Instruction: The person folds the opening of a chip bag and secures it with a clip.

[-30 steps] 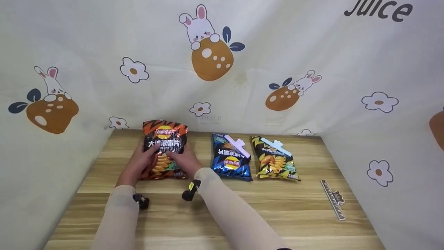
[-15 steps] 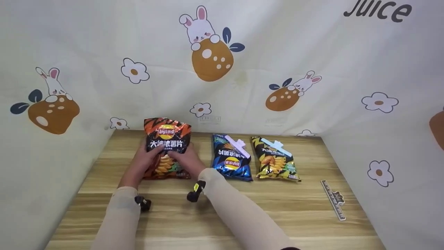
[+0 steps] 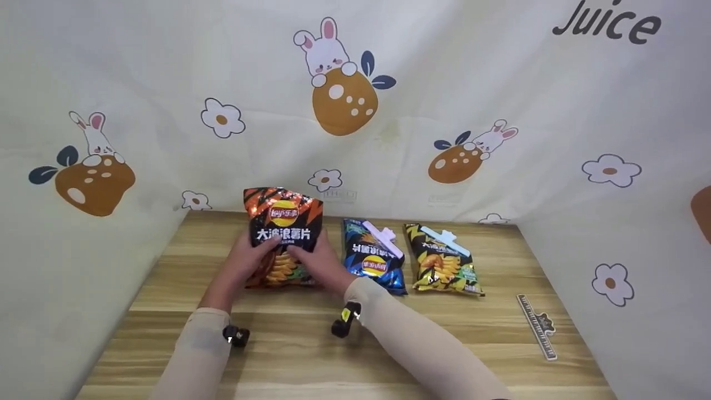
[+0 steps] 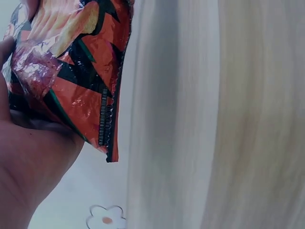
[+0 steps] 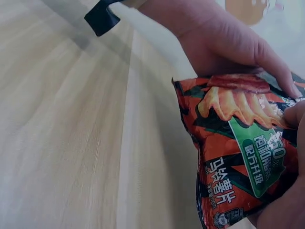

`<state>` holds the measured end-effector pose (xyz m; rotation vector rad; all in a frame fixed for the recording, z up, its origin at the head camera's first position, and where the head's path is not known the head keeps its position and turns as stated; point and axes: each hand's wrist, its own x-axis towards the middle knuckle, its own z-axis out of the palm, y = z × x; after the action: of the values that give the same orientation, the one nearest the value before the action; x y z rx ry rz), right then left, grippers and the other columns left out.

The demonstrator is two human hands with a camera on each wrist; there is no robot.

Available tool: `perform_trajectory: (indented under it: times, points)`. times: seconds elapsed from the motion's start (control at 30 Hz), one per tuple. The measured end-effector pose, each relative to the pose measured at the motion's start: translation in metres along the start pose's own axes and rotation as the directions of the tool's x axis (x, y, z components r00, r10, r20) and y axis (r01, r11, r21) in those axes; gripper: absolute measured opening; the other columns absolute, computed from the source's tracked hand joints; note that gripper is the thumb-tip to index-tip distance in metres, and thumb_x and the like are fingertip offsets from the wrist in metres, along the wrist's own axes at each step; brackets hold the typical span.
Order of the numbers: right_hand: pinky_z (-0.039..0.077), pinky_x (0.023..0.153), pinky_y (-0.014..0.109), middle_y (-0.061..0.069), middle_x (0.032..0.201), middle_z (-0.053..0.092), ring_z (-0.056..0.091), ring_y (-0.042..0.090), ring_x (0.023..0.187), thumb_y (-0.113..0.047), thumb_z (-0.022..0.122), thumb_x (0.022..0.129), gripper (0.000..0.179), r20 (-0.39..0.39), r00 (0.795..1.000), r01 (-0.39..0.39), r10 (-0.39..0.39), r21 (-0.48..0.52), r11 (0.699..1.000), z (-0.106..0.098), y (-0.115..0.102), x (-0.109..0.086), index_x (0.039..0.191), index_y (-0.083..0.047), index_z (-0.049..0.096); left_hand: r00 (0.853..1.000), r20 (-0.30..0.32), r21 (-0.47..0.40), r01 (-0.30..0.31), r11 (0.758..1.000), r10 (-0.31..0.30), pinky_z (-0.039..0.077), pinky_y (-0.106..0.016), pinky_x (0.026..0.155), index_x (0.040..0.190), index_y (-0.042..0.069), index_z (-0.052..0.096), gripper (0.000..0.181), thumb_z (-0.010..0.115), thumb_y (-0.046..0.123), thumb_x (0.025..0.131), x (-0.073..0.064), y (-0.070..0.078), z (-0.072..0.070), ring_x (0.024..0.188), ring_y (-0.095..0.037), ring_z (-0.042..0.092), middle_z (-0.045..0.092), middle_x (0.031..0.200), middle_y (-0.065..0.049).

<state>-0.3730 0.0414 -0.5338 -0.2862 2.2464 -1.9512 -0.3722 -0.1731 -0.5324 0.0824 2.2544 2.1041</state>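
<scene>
A red and black bag of chips (image 3: 283,222) stands upright in the head view, gripped from both sides. My left hand (image 3: 239,266) holds its left side, thumb across the front. On the opposite side my right hand (image 3: 322,264) grips it the same way, its thumb close to the other. The fingers behind the bag are hidden. In the left wrist view the bag's lower corner (image 4: 86,105) shows beside the palm. The right wrist view shows the bag's lower front (image 5: 238,143) between both hands.
To the right lie a blue chip bag (image 3: 373,266) with a purple clip (image 3: 383,238) and a yellow-black chip bag (image 3: 444,269) with a light blue clip (image 3: 445,240). A patterned clip (image 3: 537,326) lies near the right edge of the wooden table (image 3: 422,355). A printed curtain stands behind.
Both hands have moved a little right and up with the red chip bag, which now sits nearer the blue bag. The camera view has shifted slightly. The other bags and clips lie unmoved.
</scene>
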Motion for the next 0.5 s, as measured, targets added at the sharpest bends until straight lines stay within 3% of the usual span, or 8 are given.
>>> perform_trajectory:
  times: [0.1, 0.3, 0.5]
  points:
    - [0.055, 0.111, 0.044, 0.003, 0.149, 0.06, 0.065, 0.02, 0.128, -0.038, 0.082, 0.101, 0.08, 0.025, 0.999, 0.033, -0.033, -0.005, 0.999, -0.009, -0.008, -0.007, 0.163, -0.02, 0.035, 0.999, 0.002, -0.022, -0.036, 0.999, 0.036, 0.043, -0.044, 0.121, 0.172, 0.017, 0.034, 0.086, 0.08, 0.039, 0.103, -0.005, 0.006, 0.007, 0.135, -0.03, 0.06, 0.058, 0.156, -0.017]
    - [0.052, 0.115, 0.047, 0.008, 0.152, 0.06, 0.064, 0.023, 0.132, -0.037, 0.082, 0.1, 0.088, 0.005, 0.995, 0.101, -0.101, -0.062, 0.993, -0.03, -0.02, -0.021, 0.169, -0.019, 0.03, 0.993, 0.027, 0.008, -0.111, 0.994, 0.111, 0.047, -0.046, 0.118, 0.167, 0.01, 0.038, 0.08, 0.08, 0.033, 0.104, -0.015, 0.019, 0.024, 0.133, -0.032, 0.062, 0.061, 0.152, -0.019]
    - [0.051, 0.115, 0.046, 0.008, 0.153, 0.06, 0.064, 0.024, 0.133, -0.035, 0.082, 0.101, 0.087, 0.01, 0.993, 0.118, -0.118, -0.058, 0.991, -0.05, -0.022, -0.037, 0.169, -0.019, 0.03, 0.99, 0.048, 0.027, -0.134, 0.991, 0.133, 0.044, -0.052, 0.122, 0.17, 0.014, 0.034, 0.087, 0.084, 0.034, 0.101, -0.023, 0.026, 0.046, 0.138, -0.035, 0.061, 0.059, 0.156, -0.017]
